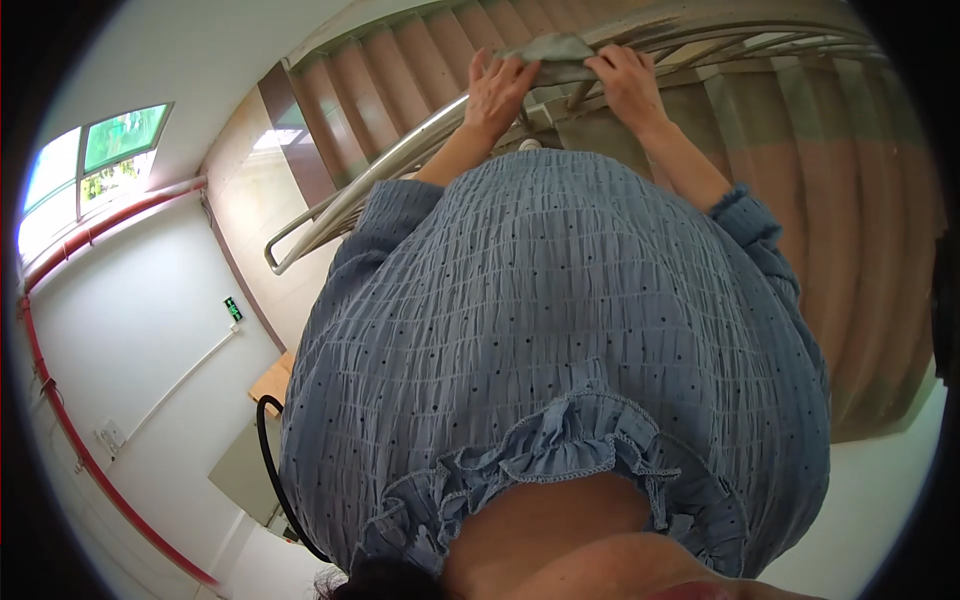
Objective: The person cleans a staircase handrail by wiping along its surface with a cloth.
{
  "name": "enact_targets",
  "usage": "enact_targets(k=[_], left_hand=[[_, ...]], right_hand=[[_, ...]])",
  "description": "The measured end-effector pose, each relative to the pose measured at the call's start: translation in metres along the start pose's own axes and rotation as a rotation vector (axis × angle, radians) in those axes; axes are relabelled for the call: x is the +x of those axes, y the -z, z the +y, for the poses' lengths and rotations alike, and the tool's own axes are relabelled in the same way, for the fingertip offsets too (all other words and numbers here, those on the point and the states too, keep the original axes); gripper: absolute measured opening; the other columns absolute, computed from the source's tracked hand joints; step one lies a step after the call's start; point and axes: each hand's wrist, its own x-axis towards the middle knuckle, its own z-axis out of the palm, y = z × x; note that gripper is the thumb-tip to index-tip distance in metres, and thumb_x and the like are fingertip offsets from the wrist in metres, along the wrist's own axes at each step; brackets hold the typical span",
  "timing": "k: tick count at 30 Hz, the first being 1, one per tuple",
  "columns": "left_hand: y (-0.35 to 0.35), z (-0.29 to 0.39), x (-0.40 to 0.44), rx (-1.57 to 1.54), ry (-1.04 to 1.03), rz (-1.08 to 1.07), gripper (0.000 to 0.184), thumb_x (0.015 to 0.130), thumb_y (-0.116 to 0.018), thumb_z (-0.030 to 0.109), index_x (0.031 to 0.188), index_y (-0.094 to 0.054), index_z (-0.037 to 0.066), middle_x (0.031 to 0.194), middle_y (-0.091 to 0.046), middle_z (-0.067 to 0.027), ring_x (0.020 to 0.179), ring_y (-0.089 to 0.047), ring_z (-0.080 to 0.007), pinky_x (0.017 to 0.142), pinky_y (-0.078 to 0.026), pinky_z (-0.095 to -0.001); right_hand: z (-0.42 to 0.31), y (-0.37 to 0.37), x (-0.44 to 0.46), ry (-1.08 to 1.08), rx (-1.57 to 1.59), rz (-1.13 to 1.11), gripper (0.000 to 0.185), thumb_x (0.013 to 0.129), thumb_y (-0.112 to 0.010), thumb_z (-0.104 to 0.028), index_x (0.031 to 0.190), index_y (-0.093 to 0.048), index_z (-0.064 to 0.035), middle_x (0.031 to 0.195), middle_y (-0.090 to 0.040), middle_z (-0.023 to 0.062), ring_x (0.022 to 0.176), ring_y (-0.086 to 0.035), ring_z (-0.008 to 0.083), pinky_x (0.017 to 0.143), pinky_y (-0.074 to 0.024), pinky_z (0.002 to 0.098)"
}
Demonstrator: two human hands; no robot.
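Note:
A greyish-green cloth (pixel 550 52) is stretched between my two hands at the metal handrail (pixel 425 130). My left hand (pixel 495 98) has its fingers closed on the cloth's left end. At the right end, my right hand (pixel 628 85) pinches the cloth between thumb and fingers. The cloth lies over or just above the rail; its contact with the metal is partly hidden. Both forearms reach forward past my blue dotted blouse (pixel 560 270).
Stairs (pixel 390 75) run beyond the rail at the top, and another flight (pixel 800 200) lies to the right. The rail's looped end (pixel 275 255) sticks out at left. A red pipe (pixel 60 410) follows the white wall (pixel 150 310) below a window (pixel 120 140).

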Motion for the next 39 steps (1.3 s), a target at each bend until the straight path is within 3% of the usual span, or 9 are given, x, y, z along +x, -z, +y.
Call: enact_targets(k=[7, 14, 19, 26, 29, 31, 34, 38, 39], left_hand=[[0.017, -0.030, -0.025, -0.004, -0.057, -0.082, 0.030, 0.085, -0.058, 0.007, 0.111, -0.071, 0.018, 0.095, -0.056, -0.0004, 0.096, -0.061, -0.0185, 0.113, -0.032, -0.0510], [0.012, -0.015, -0.013, -0.021, -0.151, -0.094, 0.028, 0.084, -0.059, 0.008, 0.106, -0.072, 0.019, 0.100, -0.058, 0.0007, 0.100, -0.060, -0.0185, 0.113, -0.034, -0.0485], [0.011, 0.002, 0.001, -0.084, -0.239, -0.071, 0.025, 0.082, -0.061, 0.008, 0.103, -0.071, 0.016, 0.107, -0.060, 0.0010, 0.106, -0.059, -0.0176, 0.113, -0.033, -0.0485], [0.018, -0.025, -0.027, 0.007, -0.226, -0.195, 0.023, 0.081, -0.062, 0.010, 0.101, -0.071, 0.015, 0.113, -0.061, 0.0010, 0.111, -0.058, -0.0168, 0.115, -0.031, -0.0494], [0.013, 0.004, -0.009, -0.054, -0.299, -0.150, 0.025, 0.080, -0.063, 0.010, 0.103, -0.073, 0.016, 0.120, -0.064, 0.0002, 0.117, -0.057, -0.0182, 0.116, -0.032, -0.0490], [0.011, 0.024, 0.005, -0.067, -0.326, -0.133, 0.025, 0.080, -0.063, 0.010, 0.103, -0.072, 0.016, 0.120, -0.064, 0.0000, 0.119, -0.057, -0.0184, 0.117, -0.031, -0.0496], [0.010, 0.037, 0.011, -0.095, -0.367, -0.104, 0.023, 0.080, -0.064, 0.011, 0.101, -0.071, 0.017, 0.120, -0.064, -0.0004, 0.122, -0.056, -0.0190, 0.118, -0.029, -0.0517], [0.005, 0.031, -0.009, -0.069, -0.370, -0.180, 0.022, 0.080, -0.065, 0.011, 0.100, -0.070, 0.017, 0.116, -0.065, -0.0009, 0.117, -0.060, -0.0184, 0.118, -0.029, -0.0539], [0.007, 0.027, -0.015, -0.078, -0.370, -0.202, 0.022, 0.079, -0.066, 0.010, 0.100, -0.070, 0.017, 0.114, -0.066, -0.0011, 0.115, -0.061, -0.0179, 0.118, -0.029, -0.0544]], right_hand=[[-0.029, -0.051, -0.009, -0.089, 0.195, 0.046, 0.023, 0.083, -0.060, -0.006, 0.102, -0.071, -0.0125, 0.094, -0.063, 0.0032, 0.089, -0.065, 0.0254, 0.074, -0.0488, 0.0383], [-0.026, -0.047, -0.030, -0.152, 0.228, 0.009, 0.023, 0.081, -0.062, -0.007, 0.102, -0.072, -0.0106, 0.094, -0.064, 0.0072, 0.090, -0.065, 0.0277, 0.079, -0.0515, 0.0397], [-0.025, -0.068, -0.046, -0.614, 0.403, 0.043, 0.031, 0.081, -0.063, -0.009, 0.110, -0.074, -0.0129, 0.104, -0.068, 0.0115, 0.097, -0.066, 0.0338, 0.082, -0.0531, 0.0419], [-0.040, -0.093, -0.049, -0.817, 0.676, -0.204, 0.031, 0.081, -0.066, -0.015, 0.110, -0.076, -0.0133, 0.106, -0.069, 0.0195, 0.098, -0.067, 0.0320, 0.083, -0.0529, 0.0405], [-0.025, -0.110, -0.067, -0.892, 0.850, -0.131, 0.034, 0.085, -0.063, -0.012, 0.118, -0.073, -0.0097, 0.109, -0.070, 0.0176, 0.094, -0.069, 0.0301, 0.081, -0.0531, 0.0395], [-0.019, -0.117, -0.070, -1.450, 1.705, 0.039, 0.038, 0.093, -0.060, -0.013, 0.131, -0.064, -0.0111, 0.116, -0.068, 0.0090, 0.102, -0.065, 0.0196, 0.092, -0.0498, 0.0354], [-0.012, -0.141, -0.078, -1.497, 2.078, 0.141, 0.048, 0.093, -0.058, -0.008, 0.141, -0.052, -0.0085, 0.128, -0.064, 0.0061, 0.115, -0.062, 0.0224, 0.096, -0.0479, 0.0346], [-0.016, -0.211, -0.110, -0.984, 1.594, -0.288, 0.046, 0.097, -0.052, -0.013, 0.142, -0.046, -0.0099, 0.137, -0.058, 0.0076, 0.125, -0.055, 0.0237, 0.102, -0.0435, 0.0370], [-0.025, -0.193, -0.099, -1.086, 1.761, -0.266, 0.045, 0.098, -0.049, -0.014, 0.142, -0.046, -0.0092, 0.137, -0.058, 0.0085, 0.126, -0.054, 0.0248, 0.103, -0.0427, 0.0384]])
